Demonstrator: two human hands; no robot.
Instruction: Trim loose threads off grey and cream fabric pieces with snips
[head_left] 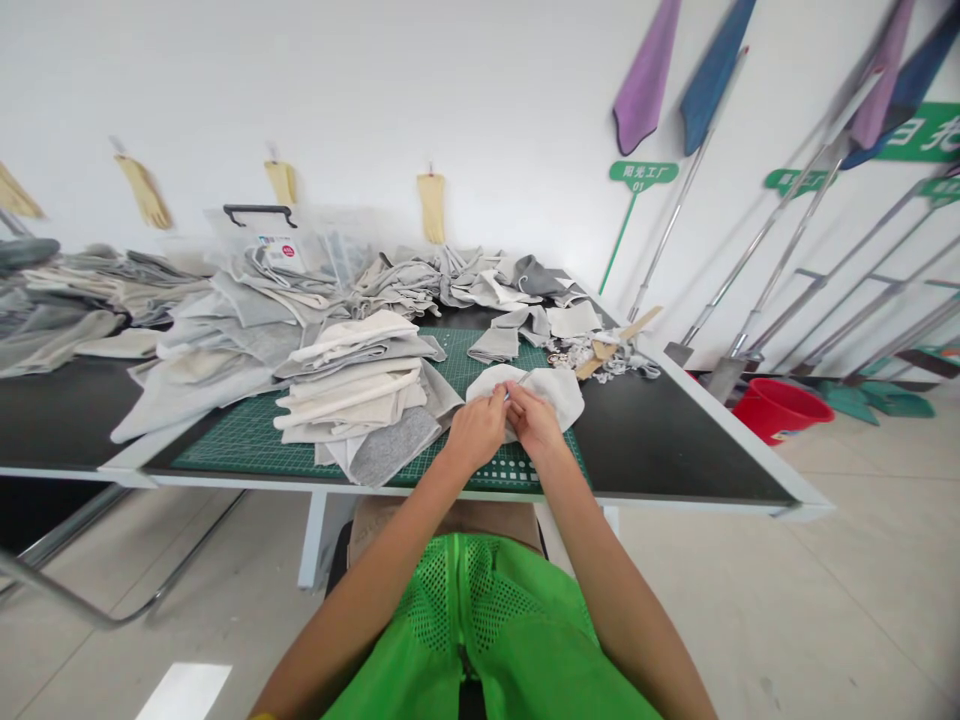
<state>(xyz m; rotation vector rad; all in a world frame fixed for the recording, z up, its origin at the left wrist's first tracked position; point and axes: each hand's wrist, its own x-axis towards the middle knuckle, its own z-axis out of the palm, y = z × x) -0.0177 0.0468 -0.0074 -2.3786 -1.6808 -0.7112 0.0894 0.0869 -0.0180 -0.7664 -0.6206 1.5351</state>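
The left hand (pixel 475 428) and right hand (pixel 534 420) pinch a white cloth (pixel 551 392) closely between their fingers, on the green mat (pixel 247 445).

Bright, even indoor light fills the scene, leaving only faint, soft shadows beneath the hands (pixel 506 425). Lower left of them, white glare (pixel 184 692) burns out the tile floor (pixel 750 600); far right, metal poles (pixel 780 240) lean and bow with wide-angle distortion.
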